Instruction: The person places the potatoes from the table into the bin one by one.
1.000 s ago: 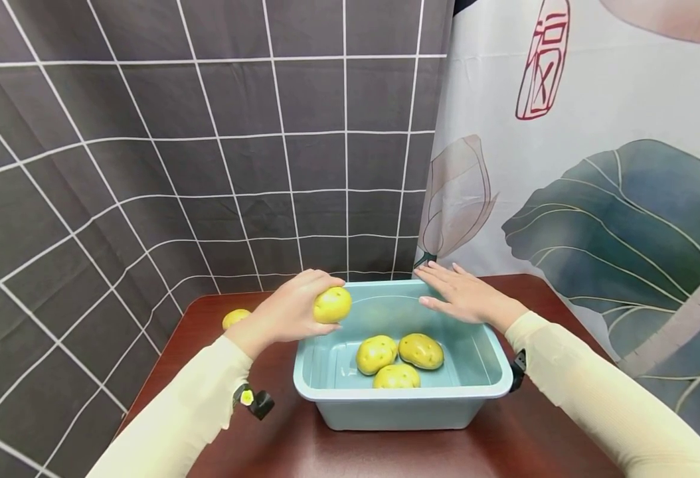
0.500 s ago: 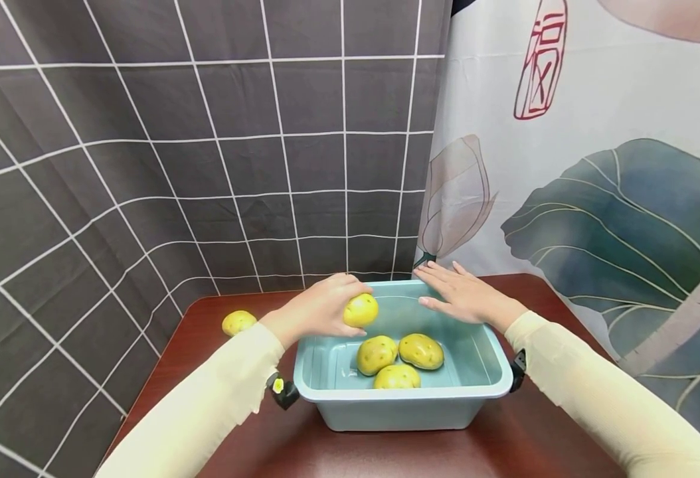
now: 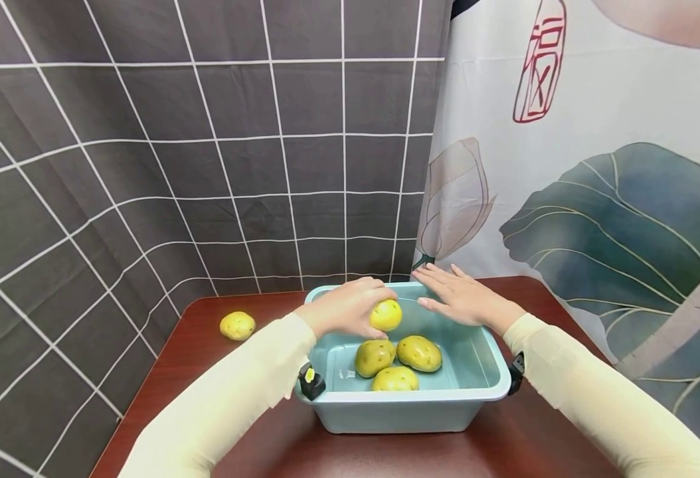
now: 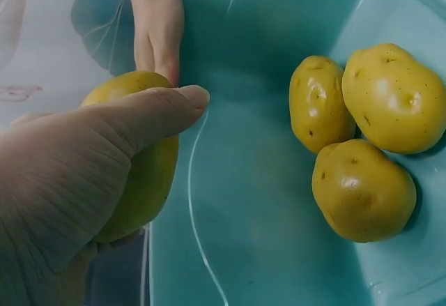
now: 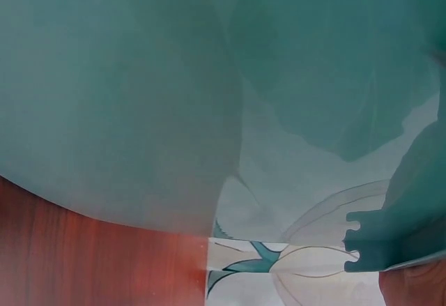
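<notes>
Three potatoes (image 3: 419,353) lie in the lower-centre tub (image 3: 394,417), presumably steadied by the straight-fingered right hand (image 3: 465,298); the left hand (image 3: 349,307) grips another potato (image 3: 386,315) above.

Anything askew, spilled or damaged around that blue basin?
Nothing stands out: the basin sits upright, three potatoes lie inside, and the left hand holds another potato over it. One potato lies outside, on the table, with no visible damage.
</notes>
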A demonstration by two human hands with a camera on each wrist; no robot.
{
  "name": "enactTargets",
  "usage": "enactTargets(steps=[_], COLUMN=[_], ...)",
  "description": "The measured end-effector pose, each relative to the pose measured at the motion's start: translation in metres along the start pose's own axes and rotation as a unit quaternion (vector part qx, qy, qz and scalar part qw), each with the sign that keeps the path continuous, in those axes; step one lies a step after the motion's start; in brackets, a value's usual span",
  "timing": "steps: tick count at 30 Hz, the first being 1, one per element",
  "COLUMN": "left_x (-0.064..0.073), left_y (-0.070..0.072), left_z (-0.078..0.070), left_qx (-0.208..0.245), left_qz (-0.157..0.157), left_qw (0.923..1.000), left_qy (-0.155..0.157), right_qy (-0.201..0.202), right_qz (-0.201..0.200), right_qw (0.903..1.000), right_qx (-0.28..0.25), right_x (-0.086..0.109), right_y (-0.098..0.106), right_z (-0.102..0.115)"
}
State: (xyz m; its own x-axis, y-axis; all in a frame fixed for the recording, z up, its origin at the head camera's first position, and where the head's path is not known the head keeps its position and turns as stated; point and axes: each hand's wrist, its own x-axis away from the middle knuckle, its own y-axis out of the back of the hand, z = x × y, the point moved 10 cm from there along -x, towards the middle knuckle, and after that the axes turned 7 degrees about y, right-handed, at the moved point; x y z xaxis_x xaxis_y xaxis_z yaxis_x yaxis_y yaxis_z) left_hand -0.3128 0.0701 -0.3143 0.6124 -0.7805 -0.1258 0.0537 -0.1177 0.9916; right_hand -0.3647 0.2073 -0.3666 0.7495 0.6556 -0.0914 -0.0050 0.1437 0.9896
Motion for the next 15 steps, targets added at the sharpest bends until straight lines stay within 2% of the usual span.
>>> enactTargets(steps=[9, 15], left_x=[-0.018, -0.029], left_y=[-0.022, -0.027], left_z=[0.007, 0.005], left_qx=[0.018, 0.007], left_qz=[0.018, 0.02], left_qw=[0.9995, 0.9997], left_qy=[0.019, 0.012], right_qy=[0.005, 0.004], right_qz=[-0.005, -0.005], right_qw=[1.0, 1.0], right_qx=[0.007, 0.005], right_x=[-0.001, 0.0], right_y=[0.0, 0.002], right_z=[0.002, 0.004])
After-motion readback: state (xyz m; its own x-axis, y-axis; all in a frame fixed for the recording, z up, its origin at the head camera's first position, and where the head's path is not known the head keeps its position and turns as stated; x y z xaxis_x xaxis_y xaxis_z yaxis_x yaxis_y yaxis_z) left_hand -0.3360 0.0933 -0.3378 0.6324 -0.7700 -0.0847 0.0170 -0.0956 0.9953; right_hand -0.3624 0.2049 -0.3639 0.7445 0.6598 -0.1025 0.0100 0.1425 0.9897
